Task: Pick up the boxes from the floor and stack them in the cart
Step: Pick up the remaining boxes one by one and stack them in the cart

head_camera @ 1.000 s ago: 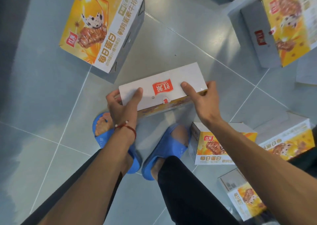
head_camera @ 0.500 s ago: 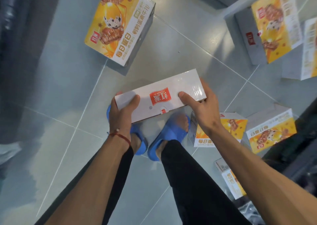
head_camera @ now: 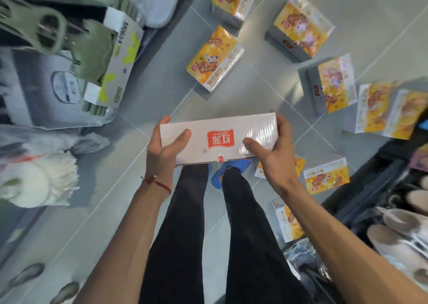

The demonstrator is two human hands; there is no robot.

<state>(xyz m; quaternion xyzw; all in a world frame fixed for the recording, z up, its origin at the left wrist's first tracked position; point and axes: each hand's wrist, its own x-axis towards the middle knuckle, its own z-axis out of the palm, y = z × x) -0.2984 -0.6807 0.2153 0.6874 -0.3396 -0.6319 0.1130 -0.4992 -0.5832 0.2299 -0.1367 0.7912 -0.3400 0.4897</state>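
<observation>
Raised higher, the 红派 box [head_camera: 220,127] is gripped by left hand [head_camera: 162,152] and right hand [head_camera: 275,156].

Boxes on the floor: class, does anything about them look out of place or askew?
Yes. The yellow boxes lie scattered over the floor at mismatched angles, not neatly stacked. The white box, gripped by the left hand and right hand, looks undamaged.
</observation>
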